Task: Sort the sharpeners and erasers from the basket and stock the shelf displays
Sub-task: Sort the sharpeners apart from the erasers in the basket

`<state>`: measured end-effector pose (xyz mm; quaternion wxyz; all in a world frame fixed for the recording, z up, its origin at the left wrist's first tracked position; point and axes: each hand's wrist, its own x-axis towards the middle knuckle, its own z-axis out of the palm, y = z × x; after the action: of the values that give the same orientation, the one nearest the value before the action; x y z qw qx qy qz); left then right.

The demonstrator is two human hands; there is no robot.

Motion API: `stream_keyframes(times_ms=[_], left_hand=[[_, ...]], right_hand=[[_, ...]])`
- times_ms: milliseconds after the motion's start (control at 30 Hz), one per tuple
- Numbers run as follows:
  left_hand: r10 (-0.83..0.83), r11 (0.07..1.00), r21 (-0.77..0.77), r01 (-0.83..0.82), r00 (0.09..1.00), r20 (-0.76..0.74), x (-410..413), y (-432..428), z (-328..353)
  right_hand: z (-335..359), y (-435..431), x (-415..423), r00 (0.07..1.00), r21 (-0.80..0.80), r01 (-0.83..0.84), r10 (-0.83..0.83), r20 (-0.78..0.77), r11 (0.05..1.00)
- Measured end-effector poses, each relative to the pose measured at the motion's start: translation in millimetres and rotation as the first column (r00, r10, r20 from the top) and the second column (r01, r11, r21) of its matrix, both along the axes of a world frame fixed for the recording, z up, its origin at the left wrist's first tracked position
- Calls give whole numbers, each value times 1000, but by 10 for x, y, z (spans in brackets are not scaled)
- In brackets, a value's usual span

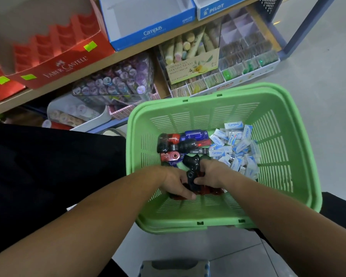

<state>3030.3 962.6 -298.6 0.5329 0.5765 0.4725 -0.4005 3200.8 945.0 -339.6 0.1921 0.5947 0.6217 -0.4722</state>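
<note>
A green plastic basket [278,120] sits in front of me. On its left side lies a heap of red, black and blue sharpeners [180,144]; on its right side a heap of white-and-blue erasers [236,148]. Both of my hands are down inside the basket at the near end of the sharpener heap. My left hand [176,182] is closed over several red sharpeners. My right hand [212,174] grips sharpeners too, and a black sharpener [191,176] is pinched between the two hands. On the shelf above stand an empty red Faber-Castell display box [66,62], a blue Campus box [152,31] and a Pilot box [216,11].
Below the wooden shelf edge [128,54] are a clear tub of purple items [118,80], a hand cream box [192,62] and a divided tray of small goods [246,62]. Dark cloth [48,166] covers the left. Grey floor [318,66] lies to the right.
</note>
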Motion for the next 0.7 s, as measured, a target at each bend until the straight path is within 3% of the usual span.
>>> stream_keyframes(times_ms=[300, 400, 467, 567, 633, 700], left_hand=[[-103, 987, 125, 100, 995, 11, 41, -25, -58], [-44, 979, 201, 36, 998, 36, -1, 45, -54], [67, 954, 284, -90, 994, 92, 11, 201, -3], [100, 809, 564, -165, 984, 145, 50, 507, 161], [2, 656, 749, -91, 993, 118, 47, 662, 189], [-123, 577, 817, 18, 990, 64, 7, 738, 174]], right_hand=[[-13, 112, 82, 986, -166, 65, -90, -144, 984], [59, 260, 178, 963, -194, 165, -201, -181, 967], [177, 404, 245, 935, -204, 253, -293, -200, 946], [297, 569, 280, 810, -169, 495, -523, -267, 852], [319, 605, 231, 650, -129, 678, -672, -354, 724], [318, 570, 139, 478, -189, 782, -766, -429, 594]])
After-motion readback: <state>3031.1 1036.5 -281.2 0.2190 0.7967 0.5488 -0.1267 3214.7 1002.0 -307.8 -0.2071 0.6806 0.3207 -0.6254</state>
